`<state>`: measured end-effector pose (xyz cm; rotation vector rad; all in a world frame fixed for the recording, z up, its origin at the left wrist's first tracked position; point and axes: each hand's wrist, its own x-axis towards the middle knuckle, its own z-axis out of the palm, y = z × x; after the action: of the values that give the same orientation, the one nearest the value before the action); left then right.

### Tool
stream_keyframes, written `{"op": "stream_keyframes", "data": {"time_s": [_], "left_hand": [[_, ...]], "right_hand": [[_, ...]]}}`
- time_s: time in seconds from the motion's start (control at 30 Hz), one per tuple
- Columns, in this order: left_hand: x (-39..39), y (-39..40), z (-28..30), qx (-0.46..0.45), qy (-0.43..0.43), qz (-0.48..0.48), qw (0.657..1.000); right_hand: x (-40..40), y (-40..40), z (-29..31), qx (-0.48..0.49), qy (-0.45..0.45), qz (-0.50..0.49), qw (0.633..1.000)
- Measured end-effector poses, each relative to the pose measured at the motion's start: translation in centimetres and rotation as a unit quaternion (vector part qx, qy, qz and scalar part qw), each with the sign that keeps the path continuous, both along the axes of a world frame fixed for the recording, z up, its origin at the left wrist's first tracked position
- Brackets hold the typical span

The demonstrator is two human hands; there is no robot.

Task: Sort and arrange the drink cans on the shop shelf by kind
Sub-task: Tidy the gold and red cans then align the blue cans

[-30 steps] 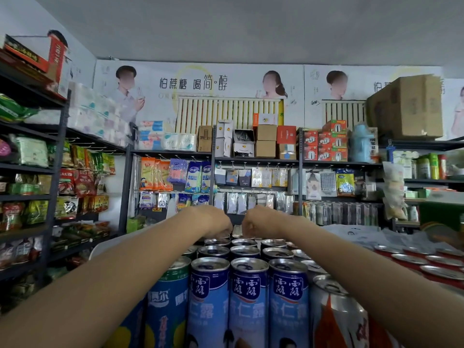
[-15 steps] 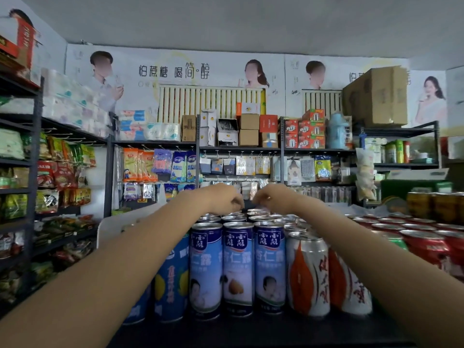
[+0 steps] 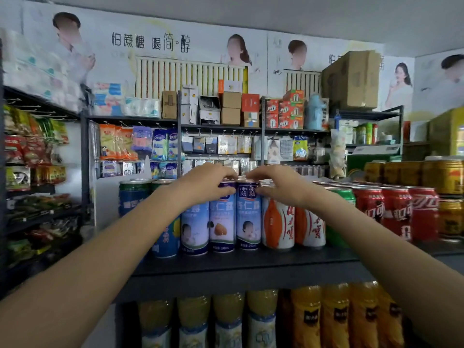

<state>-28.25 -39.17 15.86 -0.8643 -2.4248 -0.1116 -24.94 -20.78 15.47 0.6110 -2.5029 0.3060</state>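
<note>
Head view: we've got both hands up at the tops of the blue-and-white almond-drink cans [image 3: 222, 217], mid-shelf along the front edge of the shelf [image 3: 241, 266]. Left hand [image 3: 208, 183] has fingers curled over the can tops with the thumb low on the front of one can, so it looks like a grip. Right hand [image 3: 273, 183] reaches in beside it, fingers bent over the next tops; can't tell if it's actually pinching a can or just touching.

Progress, our read: front row already grouped by kind. Dark blue-green cans [image 3: 134, 197] toward the left end, then almond, orange-and-white cans [image 3: 277, 222], a green can [image 3: 342, 197], red cola cans [image 3: 399, 212], gold cans [image 3: 449, 217] at the right end. Rows behind are hidden, so mixed stock there is possible. Left: squaring the almond block, checking the back rows.
</note>
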Motion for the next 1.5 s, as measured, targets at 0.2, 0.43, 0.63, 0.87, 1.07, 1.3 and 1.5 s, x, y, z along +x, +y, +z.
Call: {"op": "stream_keyframes", "data": {"time_s": [0.2, 0.43, 0.63, 0.87, 1.07, 1.3, 1.5], "left_hand": [[1.3, 4.2, -3.4, 0.096, 0.128, 0.021, 0.987], [1.1, 5.1, -2.5, 0.263, 0.031, 0.009, 0.964], [1.2, 5.1, -2.5, 0.265, 0.013, 0.003, 0.964], [1.3, 5.1, -3.0, 0.267, 0.012, 0.003, 0.964], [0.9, 4.8, -3.2, 0.268, 0.022, 0.000, 0.963], [1.6, 5.5, -4.1, 0.273, 0.065, -0.001, 0.960], [3.2, 9.2, -7.6, 0.201, 0.165, 0.063, 0.964]], "right_hand": [[1.2, 3.5, -3.8, -0.056, 0.080, -0.049, 0.994], [-0.3, 4.5, -4.2, -0.143, 0.128, -0.002, 0.981], [-1.2, 3.0, -3.8, -0.098, 0.170, -0.090, 0.976], [-0.9, 5.4, -3.2, -0.050, 0.116, 0.003, 0.992], [-0.6, 6.3, -3.5, 0.010, 0.082, 0.021, 0.996], [-0.4, 7.0, -5.0, -0.048, 0.117, 0.024, 0.992], [1.1, 11.4, -9.0, -0.143, 0.219, -0.089, 0.961]]}}
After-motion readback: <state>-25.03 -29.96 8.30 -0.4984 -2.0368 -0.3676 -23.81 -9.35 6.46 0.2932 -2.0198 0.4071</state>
